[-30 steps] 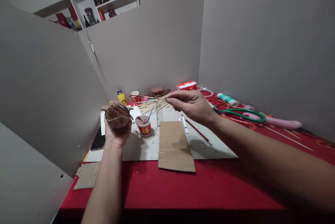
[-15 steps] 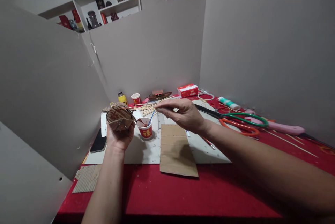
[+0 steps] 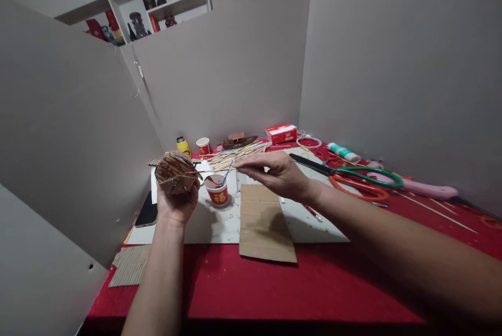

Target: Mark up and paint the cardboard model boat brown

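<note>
My left hand (image 3: 179, 205) holds up a rounded corrugated cardboard piece (image 3: 176, 172), its face streaked with reddish-brown colour. My right hand (image 3: 276, 171) pinches a thin stick (image 3: 214, 170), level in the air, whose darkened far end meets the right side of the cardboard face. Below the stick stands a red and white paper cup (image 3: 217, 194) with brown stuff on its inner wall and a blue stick (image 3: 227, 174) leaning in it. Under my right hand lies a flat brown cardboard sheet (image 3: 262, 231).
Several bamboo sticks (image 3: 235, 156) lie behind the cup, near a small model boat (image 3: 239, 140). Large scissors (image 3: 329, 171) and a pink glue gun (image 3: 427, 190) are at right. A dark phone (image 3: 147, 213) and a ribbed cardboard scrap (image 3: 129, 267) are at left. Grey partitions (image 3: 235, 74) enclose the table.
The cardboard piece has tilted and shifted slightly left in my left hand. The stick's tip has moved a little right and down across its face.
</note>
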`<state>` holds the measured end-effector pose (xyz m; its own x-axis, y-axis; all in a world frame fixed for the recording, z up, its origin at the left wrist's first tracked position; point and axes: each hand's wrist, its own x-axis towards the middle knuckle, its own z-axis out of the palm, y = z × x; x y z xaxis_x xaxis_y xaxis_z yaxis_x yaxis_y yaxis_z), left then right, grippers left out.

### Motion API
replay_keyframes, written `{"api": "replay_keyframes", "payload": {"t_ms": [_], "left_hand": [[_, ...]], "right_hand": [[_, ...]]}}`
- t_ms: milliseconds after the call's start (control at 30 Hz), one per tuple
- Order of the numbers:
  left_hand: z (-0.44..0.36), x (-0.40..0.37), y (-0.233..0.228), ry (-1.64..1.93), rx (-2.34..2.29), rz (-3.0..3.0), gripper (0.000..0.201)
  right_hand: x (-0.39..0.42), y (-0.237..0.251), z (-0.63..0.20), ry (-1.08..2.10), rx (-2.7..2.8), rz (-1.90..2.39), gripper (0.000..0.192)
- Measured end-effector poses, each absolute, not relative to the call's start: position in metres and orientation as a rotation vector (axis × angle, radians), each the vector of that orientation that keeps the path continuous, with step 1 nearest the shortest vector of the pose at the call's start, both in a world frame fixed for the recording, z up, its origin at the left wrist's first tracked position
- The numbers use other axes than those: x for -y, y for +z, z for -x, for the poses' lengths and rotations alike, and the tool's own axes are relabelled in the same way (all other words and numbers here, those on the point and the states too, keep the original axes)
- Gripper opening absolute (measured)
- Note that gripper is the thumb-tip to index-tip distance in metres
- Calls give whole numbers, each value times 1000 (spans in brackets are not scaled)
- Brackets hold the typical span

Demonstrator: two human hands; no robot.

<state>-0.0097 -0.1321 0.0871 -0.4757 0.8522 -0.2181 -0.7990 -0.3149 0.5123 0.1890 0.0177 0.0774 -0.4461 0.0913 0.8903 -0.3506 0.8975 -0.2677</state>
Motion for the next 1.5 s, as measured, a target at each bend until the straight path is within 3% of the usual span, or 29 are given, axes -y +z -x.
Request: {"api": "replay_keyframes", "payload": {"t_ms": [700, 1267, 1500], "left_hand": [[20, 136, 81, 1896, -595, -226, 43], [28, 134, 77, 1895, -559, -286, 37], [27, 135, 80, 1848, -580, -335, 39]], "right_hand": [[-8, 74, -193, 134, 2020, -274, 18], [1, 63, -193, 170, 1986, -292, 16], [0, 63, -191, 49, 2011, -271, 17]]}}
